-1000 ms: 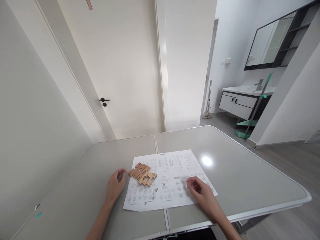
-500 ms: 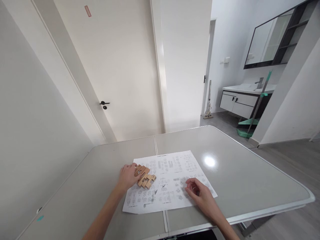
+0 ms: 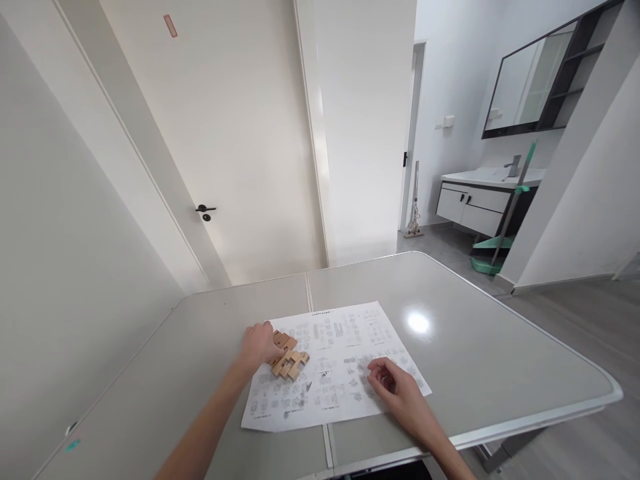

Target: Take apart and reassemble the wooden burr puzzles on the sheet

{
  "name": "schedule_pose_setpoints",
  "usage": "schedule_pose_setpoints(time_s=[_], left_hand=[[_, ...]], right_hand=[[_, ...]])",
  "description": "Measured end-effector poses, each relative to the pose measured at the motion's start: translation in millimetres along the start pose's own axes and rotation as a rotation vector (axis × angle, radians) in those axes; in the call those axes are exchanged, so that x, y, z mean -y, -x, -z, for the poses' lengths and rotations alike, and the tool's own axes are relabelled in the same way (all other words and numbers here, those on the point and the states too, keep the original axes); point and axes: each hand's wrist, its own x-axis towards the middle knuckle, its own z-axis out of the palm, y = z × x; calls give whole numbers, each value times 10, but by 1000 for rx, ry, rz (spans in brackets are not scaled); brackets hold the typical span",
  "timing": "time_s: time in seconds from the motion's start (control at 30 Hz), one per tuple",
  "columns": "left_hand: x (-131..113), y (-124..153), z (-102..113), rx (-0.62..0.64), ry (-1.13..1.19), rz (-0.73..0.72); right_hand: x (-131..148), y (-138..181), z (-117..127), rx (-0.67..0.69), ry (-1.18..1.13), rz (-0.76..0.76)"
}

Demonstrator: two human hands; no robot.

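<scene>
A cluster of notched wooden puzzle pieces (image 3: pixel 289 359) lies on the left part of a printed instruction sheet (image 3: pixel 345 373) on the grey table (image 3: pixel 475 360). My left hand (image 3: pixel 259 344) rests on the left side of the cluster, its fingers curled over the nearest pieces. Whether it grips one I cannot make out. My right hand (image 3: pixel 395 390) lies on the right half of the sheet with fingers loosely bent and apart, holding nothing.
A seam (image 3: pixel 313 313) runs down the table's middle under the sheet. A white door with a black handle (image 3: pixel 205 209) stands behind the table. To the right are a washbasin cabinet (image 3: pixel 480 200), a mirror (image 3: pixel 530 80) and a green dustpan set (image 3: pixel 487 257) on the floor.
My left hand moved right from the bare table onto the wooden pieces and now covers their left side. The right hand has barely shifted on the sheet.
</scene>
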Motion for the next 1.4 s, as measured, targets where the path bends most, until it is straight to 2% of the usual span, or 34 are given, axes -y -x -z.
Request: schedule_pose_setpoints(time_s=[0.17,0.4,0.57,0.7,0.83,0.93,1.03,1.13,1.27,1.4], left_hand=[[48,-9,35,13,13,-1],[88,-12,68,-44,75,-27],[38,28,243,-134,172,-53],[-247,174,456,-200,289,-139],[-742,376,555,-247,412,-260],[-1078,507,499,-258,494,-331],[-1252,604,381,-268,569,-364],[-1259,668,266,-271,663,-377],[-1157,681,145,-259,795,-316],[-1071,641,35,-47,922,-324]], right_hand=[[-3,0,-2,-15,-17,17],[31,13,-1,-24,-31,13],[5,4,16,-56,-56,4],[163,-27,-72,-73,-165,-33],[520,-163,-340,-31,-580,-175],[704,-332,-513,95,-891,-225],[681,-458,-557,51,-985,-247],[539,-473,-506,18,-968,-296],[429,-417,-434,5,-942,-346],[442,-400,-404,42,-883,-360]])
